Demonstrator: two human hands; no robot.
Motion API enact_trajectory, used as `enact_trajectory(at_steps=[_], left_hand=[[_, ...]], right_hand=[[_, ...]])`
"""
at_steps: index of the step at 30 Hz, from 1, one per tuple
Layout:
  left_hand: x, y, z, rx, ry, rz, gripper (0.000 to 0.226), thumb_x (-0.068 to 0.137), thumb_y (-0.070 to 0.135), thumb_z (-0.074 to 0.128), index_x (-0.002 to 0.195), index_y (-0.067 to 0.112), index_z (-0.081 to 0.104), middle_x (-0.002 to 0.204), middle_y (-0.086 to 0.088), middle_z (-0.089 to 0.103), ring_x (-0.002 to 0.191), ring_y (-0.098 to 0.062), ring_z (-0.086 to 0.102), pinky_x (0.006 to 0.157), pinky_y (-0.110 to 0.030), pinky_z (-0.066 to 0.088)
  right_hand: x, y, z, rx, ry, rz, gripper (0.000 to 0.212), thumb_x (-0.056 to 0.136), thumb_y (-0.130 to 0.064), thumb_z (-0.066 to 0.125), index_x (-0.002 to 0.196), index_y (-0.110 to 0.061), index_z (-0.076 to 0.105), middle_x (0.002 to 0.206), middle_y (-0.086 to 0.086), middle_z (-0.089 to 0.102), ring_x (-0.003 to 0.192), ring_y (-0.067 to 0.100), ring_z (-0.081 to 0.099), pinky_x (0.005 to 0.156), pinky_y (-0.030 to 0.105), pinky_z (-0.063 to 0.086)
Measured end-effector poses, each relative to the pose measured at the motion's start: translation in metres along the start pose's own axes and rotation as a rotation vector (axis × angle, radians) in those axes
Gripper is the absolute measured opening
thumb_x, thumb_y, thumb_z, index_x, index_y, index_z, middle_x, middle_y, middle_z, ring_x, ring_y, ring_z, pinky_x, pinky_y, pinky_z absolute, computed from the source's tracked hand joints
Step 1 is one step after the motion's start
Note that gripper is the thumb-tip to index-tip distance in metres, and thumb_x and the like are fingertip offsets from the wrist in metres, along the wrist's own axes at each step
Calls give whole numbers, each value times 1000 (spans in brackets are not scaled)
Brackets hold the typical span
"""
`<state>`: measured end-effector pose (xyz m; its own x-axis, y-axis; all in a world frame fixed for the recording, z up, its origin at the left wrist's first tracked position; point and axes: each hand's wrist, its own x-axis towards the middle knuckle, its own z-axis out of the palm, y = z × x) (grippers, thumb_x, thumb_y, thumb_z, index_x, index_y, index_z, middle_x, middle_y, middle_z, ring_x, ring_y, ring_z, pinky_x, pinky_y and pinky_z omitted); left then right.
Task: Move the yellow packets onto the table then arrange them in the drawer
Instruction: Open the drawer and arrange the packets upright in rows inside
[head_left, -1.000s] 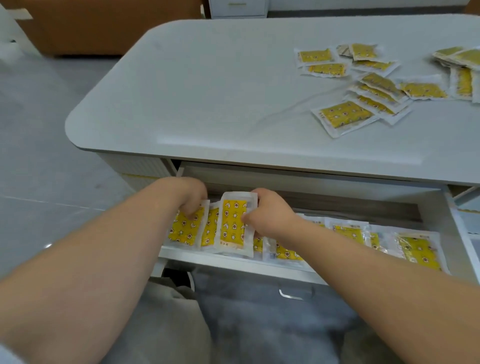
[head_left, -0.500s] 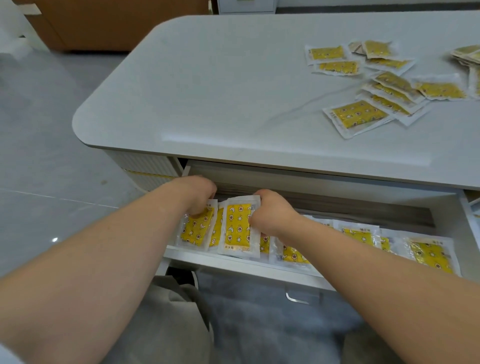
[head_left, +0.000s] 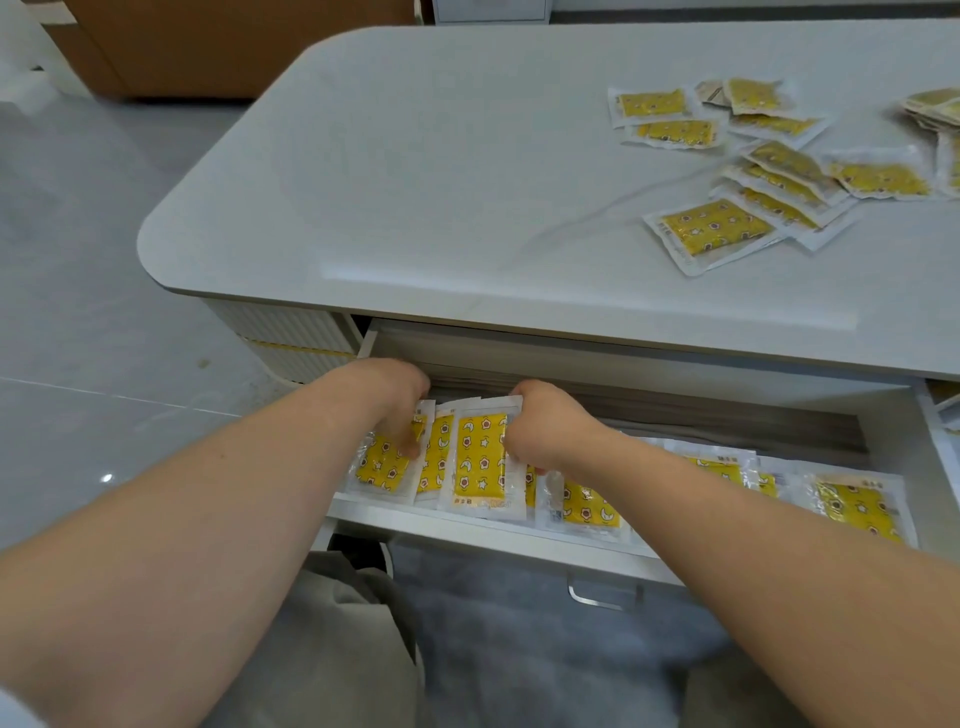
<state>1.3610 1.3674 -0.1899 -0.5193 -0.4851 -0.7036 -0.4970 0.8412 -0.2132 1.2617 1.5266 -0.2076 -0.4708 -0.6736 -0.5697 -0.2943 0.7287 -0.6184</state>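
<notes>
The white drawer (head_left: 467, 535) is pulled out under the grey table (head_left: 467, 171). A row of yellow packets lies in it, running from the far left packet (head_left: 382, 465) to the far right one (head_left: 854, 506). My left hand (head_left: 395, 395) presses its fingers on the far left packet. My right hand (head_left: 545, 423) pinches the right edge of an upright yellow packet (head_left: 478, 457) that overlaps its neighbours. Several more yellow packets (head_left: 711, 231) lie scattered on the table's right part.
A metal handle (head_left: 602, 597) shows on the drawer's front. My lap in grey cloth (head_left: 519, 649) sits just under the drawer. Grey tiled floor (head_left: 78, 312) lies to the left. A brown cabinet (head_left: 234, 47) stands at the back.
Both hands stay in the drawer's left end on the same packets. The held packet has settled slightly lower against its neighbours; the view has shifted a little.
</notes>
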Motion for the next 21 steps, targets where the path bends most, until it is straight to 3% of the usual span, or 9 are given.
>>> enact_trajectory(at_steps=[4,9,12,14,21], left_hand=[[2,6,5,100,33,-5,84,70,52,86,141,22,51,133,1,60,120,-22,59,97,-40,53],[1,9,-2,61,-16,-7,85,74,43,87,146,19,48,138,-2,58,124,-24,57,101,-38,51],[-5,7,-14,3,-14,17,84,77,41,85,147,19,46,141,-3,56,126,-26,55,104,-38,49],[-10,8,-20,-43,23,67,81,79,41,83,148,21,46,142,-2,55,127,-26,54,104,-38,48],[-8,26,-15,-15,25,193,57,82,28,81,135,26,61,125,4,64,111,-20,61,96,-36,53]], right_hand=[[1,3,0,-28,-4,1,47,96,-7,60,140,-19,49,114,5,62,89,22,69,77,40,64],[-3,9,4,-187,33,-104,58,90,-17,71,142,-20,46,117,3,61,91,18,65,72,31,60],[-10,15,8,-378,91,-156,69,88,-32,75,146,-22,38,136,11,44,102,28,61,76,35,54],[-12,19,10,-470,126,-172,73,87,-34,75,147,-26,34,138,13,37,107,32,58,76,37,53],[-15,19,13,-641,42,-255,47,98,-32,56,142,-39,45,130,9,41,103,31,58,72,38,50]])
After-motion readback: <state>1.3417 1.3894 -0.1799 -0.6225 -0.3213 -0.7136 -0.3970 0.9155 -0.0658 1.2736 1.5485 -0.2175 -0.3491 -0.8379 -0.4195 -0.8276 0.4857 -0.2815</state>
